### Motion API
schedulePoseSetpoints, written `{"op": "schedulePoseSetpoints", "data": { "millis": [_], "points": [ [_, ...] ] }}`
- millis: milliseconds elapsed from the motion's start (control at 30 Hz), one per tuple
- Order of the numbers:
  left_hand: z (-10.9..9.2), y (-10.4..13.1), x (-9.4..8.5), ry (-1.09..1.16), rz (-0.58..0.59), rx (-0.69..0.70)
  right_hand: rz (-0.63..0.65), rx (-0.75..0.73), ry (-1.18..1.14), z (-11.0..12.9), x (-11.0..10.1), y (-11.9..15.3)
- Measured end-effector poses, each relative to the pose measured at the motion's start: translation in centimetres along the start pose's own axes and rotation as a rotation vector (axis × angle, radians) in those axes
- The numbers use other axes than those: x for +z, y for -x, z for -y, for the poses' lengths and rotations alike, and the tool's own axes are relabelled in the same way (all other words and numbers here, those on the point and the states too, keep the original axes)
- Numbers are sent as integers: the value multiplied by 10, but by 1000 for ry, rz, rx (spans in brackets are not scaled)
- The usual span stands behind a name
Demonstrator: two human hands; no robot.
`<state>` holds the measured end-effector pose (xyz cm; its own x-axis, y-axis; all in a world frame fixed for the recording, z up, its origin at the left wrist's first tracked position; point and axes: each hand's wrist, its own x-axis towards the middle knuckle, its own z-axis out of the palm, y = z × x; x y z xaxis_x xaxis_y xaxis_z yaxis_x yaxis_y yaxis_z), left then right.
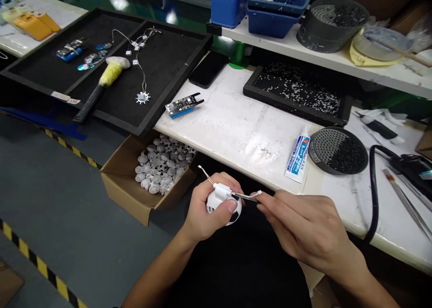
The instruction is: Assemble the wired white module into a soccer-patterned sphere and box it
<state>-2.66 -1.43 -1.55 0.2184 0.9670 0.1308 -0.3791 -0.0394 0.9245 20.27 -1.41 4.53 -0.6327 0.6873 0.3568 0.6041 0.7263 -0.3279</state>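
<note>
A small white ball-shaped part with black patches [222,192] is gripped by my left hand [205,209], its thumb across the front. A thin wire with a white connector [203,172] sticks up from its left side. My right hand [303,222] pinches a slim metal tool [248,197] whose tip reaches the top of the ball beside the white collar. Another wire end with a small white plug [258,193] lies along that tool, near my right fingertips. Both hands are just off the front edge of the white table [219,128].
A circuit board with a blue base [184,105], a phone [208,69], a glue tube [298,157] and a round dish of black pieces [338,150] lie on the table. Below left stands a carton [126,200] of similar balls. A black cable [374,195] loops at right.
</note>
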Motion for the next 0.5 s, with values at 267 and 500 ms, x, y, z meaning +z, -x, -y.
{"op": "schedulePoseSetpoints", "data": {
  "millis": [267, 500],
  "points": [
    [-8, -2, 0, -157, 32, -1, 54, 17, -111, 5, -5, 2],
    [-8, 3, -8, 107, 222, -263, 78, -111, -236, -12, -3, 2]
  ]
}}
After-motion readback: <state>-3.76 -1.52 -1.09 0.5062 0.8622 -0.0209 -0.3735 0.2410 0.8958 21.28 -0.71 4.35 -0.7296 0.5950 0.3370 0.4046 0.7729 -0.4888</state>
